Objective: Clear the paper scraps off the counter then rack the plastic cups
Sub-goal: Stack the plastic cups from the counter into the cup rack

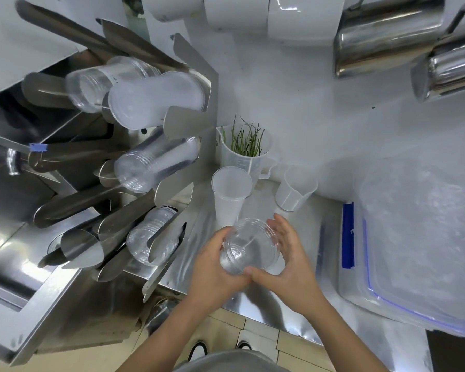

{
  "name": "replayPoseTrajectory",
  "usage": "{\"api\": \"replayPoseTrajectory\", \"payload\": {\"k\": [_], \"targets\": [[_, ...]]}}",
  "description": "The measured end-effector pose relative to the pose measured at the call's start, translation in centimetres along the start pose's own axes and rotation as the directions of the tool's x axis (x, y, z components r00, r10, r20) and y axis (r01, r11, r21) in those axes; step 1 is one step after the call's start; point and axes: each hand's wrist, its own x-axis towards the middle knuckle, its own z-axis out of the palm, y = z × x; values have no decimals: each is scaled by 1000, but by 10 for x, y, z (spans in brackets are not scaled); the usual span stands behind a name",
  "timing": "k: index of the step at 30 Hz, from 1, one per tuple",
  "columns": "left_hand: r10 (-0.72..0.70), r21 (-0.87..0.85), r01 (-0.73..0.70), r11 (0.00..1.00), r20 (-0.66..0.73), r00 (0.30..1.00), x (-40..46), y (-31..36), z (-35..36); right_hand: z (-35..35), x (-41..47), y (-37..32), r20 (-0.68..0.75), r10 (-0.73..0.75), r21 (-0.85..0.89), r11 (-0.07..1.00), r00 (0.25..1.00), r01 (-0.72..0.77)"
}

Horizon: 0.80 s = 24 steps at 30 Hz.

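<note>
both hands cup, maybe stacked, clear cups.

You hold a clear plastic cup stack tilted above the steel counter; a frosted cup stack stands upright just behind. The rack already carries cup stacks lying sideways.

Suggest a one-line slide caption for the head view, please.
Both hands, left and right, hold clear plastic cups above the steel counter beside the cup rack.
</note>
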Motion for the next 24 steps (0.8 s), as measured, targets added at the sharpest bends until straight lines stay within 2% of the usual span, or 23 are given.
{"api": "replayPoseTrajectory", "payload": {"k": [9, 17, 24], "targets": [[45, 22, -45, 999, 19, 999, -6, 4, -3, -2, 1, -8, 1, -32, -94, 995, 999, 32], [73, 42, -74, 996, 24, 997, -8, 4, -7, -7, 3, -20, 58, -37, -264, 963, 998, 51], [91, 6, -91, 996, -8, 996, -9, 14, -13, -5, 4, -31, 76, -51, -309, 948, 996, 72]]}}
